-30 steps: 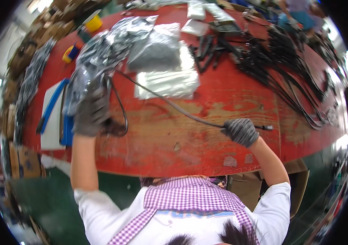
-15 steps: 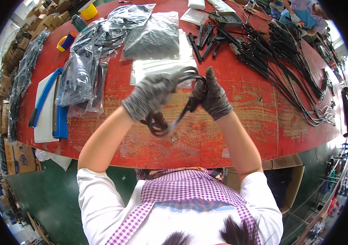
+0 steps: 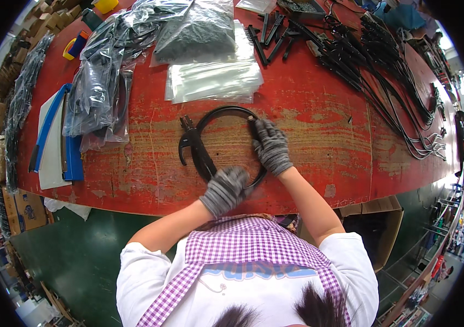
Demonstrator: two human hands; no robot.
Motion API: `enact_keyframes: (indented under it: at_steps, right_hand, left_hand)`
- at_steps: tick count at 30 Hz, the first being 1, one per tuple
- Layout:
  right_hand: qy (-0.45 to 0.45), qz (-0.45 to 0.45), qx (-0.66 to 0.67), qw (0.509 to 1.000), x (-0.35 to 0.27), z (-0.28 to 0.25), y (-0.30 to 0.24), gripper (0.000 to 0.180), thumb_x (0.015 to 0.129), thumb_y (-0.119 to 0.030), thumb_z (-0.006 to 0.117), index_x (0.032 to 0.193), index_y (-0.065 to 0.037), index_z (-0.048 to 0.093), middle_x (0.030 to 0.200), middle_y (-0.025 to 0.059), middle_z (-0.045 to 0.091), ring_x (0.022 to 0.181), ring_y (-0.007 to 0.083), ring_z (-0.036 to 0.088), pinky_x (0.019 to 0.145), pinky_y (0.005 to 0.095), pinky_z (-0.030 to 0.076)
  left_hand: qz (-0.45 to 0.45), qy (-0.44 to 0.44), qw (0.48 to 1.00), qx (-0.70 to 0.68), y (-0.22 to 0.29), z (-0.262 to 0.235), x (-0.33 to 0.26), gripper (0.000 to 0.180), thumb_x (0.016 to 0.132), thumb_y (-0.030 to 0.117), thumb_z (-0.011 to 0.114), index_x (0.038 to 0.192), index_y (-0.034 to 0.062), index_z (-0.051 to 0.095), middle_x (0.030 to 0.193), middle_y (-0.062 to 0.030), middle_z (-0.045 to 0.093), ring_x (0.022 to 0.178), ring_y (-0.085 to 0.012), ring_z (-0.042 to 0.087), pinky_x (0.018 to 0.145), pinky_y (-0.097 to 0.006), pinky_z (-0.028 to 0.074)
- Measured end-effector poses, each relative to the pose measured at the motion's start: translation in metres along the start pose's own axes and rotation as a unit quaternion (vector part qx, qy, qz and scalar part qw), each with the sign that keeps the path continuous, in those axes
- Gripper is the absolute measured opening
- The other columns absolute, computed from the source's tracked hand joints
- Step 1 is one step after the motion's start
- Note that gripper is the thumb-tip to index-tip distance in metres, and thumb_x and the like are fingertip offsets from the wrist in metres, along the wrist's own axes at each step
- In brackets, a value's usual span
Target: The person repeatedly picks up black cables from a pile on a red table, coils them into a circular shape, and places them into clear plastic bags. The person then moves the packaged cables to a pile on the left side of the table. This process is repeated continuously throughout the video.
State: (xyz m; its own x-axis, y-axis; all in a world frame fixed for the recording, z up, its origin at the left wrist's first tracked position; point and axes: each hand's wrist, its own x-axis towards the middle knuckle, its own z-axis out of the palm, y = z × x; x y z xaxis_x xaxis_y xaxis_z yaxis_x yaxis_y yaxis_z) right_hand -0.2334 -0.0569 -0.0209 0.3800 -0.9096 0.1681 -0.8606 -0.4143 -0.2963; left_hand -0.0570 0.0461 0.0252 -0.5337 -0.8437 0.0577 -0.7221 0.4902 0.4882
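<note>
Both gloved hands [image 3: 248,166] over cable coil [image 3: 215,143], partly hidden.

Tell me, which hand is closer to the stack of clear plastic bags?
Right. The right hand lies just below the stack of clear plastic bags; the left hand sits lower, near the table's edge.

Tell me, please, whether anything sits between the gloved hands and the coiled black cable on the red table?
Nothing visible does: the left hand and right hand both rest directly on the coiled black cable.
</note>
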Motion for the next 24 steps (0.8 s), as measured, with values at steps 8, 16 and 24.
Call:
enact_keyframes:
  at_steps: [8,16,24]
  right_hand:
    - [0.101,0.007,0.154,0.983,0.008,0.024,-0.007,0.042,0.080,-0.010,0.053,0.121,-0.004,0.049,0.123,0.0199,0.047,0.113,0.0366,0.045,0.098,0.0436,0.035]
    - [0.048,-0.055,0.099,0.992,-0.006,0.005,-0.002,0.051,0.076,-0.002,0.048,0.127,-0.002,0.042,0.124,0.0210,0.046,0.112,0.0368,0.046,0.098,0.0428,0.036]
    - [-0.091,0.070,0.206,0.972,0.029,-0.044,-0.013,0.041,0.078,-0.028,0.062,0.111,-0.004,0.056,0.091,0.0156,0.062,0.086,0.0329,0.057,0.077,0.0411,0.046]
  left_hand:
    - [-0.418,0.099,0.901,0.057,-0.078,-0.024,0.035,0.081,0.074,0.029,0.058,0.138,-0.0010,0.019,0.141,-0.0206,0.026,0.124,-0.0364,0.037,0.102,-0.044,0.031]
    - [-0.203,0.106,0.969,0.091,-0.058,-0.002,0.054,0.073,0.067,0.032,0.063,0.131,0.0065,0.038,0.131,-0.0187,0.040,0.118,-0.0382,0.039,0.100,-0.049,0.030]
    - [-0.261,0.239,0.935,0.020,-0.055,0.005,-0.018,0.067,0.066,0.037,0.069,0.123,0.0096,0.046,0.127,-0.0222,0.040,0.116,-0.0393,0.039,0.097,-0.049,0.030]
